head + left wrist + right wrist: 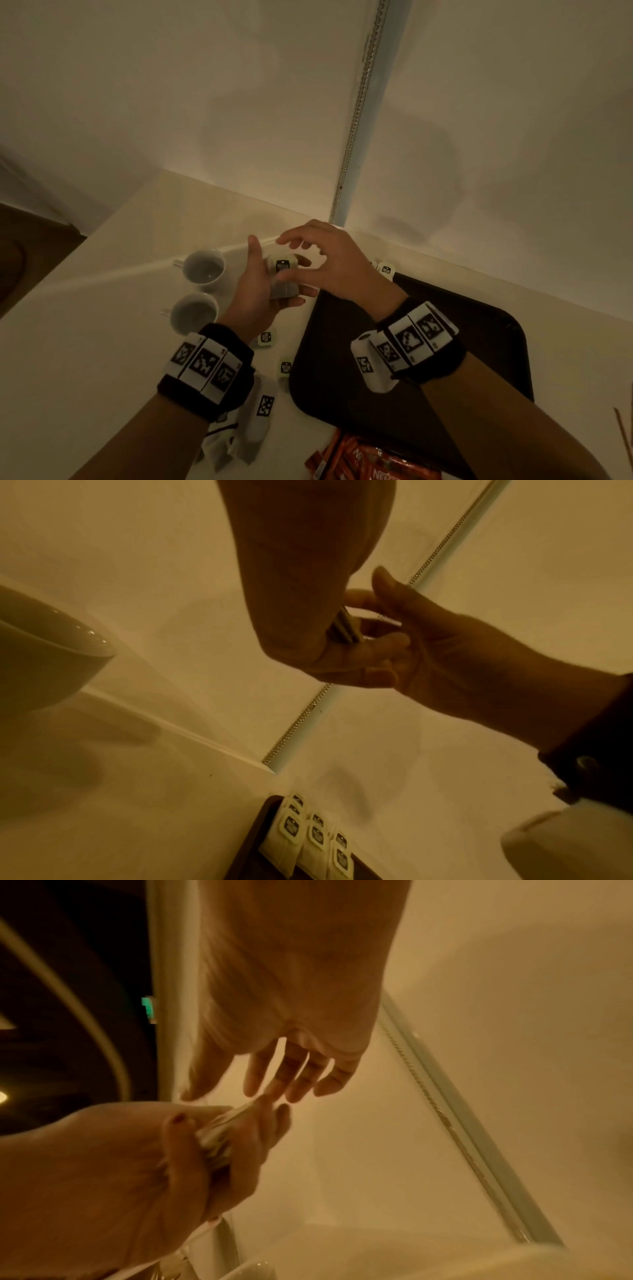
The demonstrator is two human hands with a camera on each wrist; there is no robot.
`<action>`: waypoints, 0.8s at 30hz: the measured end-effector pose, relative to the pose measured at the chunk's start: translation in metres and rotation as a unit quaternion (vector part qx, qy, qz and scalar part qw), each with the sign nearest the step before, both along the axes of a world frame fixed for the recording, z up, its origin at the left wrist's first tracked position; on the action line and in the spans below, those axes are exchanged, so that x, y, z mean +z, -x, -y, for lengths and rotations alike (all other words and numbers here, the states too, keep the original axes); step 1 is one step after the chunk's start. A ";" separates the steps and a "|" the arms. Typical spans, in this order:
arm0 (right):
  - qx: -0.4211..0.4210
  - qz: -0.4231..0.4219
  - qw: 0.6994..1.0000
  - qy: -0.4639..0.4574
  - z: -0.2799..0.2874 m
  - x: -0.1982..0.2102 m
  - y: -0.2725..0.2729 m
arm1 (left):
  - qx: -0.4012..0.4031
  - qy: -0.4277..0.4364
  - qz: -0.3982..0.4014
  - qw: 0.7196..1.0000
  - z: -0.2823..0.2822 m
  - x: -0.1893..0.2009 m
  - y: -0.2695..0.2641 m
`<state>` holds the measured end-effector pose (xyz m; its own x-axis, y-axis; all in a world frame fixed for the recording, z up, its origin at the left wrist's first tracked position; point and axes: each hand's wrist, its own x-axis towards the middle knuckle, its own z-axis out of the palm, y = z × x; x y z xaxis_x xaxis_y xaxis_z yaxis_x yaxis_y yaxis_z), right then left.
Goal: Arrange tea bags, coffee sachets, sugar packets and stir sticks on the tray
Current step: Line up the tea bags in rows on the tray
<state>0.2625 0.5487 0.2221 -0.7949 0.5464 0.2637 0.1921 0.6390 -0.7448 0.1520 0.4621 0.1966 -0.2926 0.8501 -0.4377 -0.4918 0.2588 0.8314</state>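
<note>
My left hand [255, 284] grips a small stack of tea bags [282, 278] with dark-printed tags, held above the table just left of the dark tray [428, 370]. My right hand [329, 263] hovers over the stack with straight, spread fingers, its fingertips at the stack's top edge. The right wrist view shows those fingers [301, 1074] extended above the stack [219, 1131]. Several tea bags [308, 834] lie in rows in the tray's far corner. Loose tea bags [266, 338] lie on the table beside the tray.
Two white cups [203, 269] stand left of my hands. Orange coffee sachets [370, 462] lie at the tray's near edge, and stir sticks [623, 442] show at the far right. More tea bags [222, 445] lie under my left wrist. A wall runs close behind.
</note>
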 end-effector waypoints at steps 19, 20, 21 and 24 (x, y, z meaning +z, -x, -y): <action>-0.055 -0.045 0.993 0.092 -0.003 0.063 -0.014 | -0.020 -0.119 -0.078 0.990 0.017 0.023 -0.014; -0.059 -0.047 0.993 0.094 -0.003 0.069 -0.014 | -0.007 -0.128 -0.074 0.989 0.017 0.023 -0.015; -0.061 -0.050 0.993 0.086 -0.004 0.076 -0.014 | 0.002 -0.137 -0.071 0.988 0.017 0.023 -0.016; -0.052 -0.051 0.996 0.042 0.001 0.096 -0.014 | 0.007 -0.172 -0.052 0.984 0.016 0.027 -0.019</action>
<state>0.2766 0.5474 0.3178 -0.7047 0.6477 0.2896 0.1752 0.5543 -0.8137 0.1713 0.4464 0.2238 -0.3334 0.9383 -0.0922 -0.4013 -0.0527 0.9144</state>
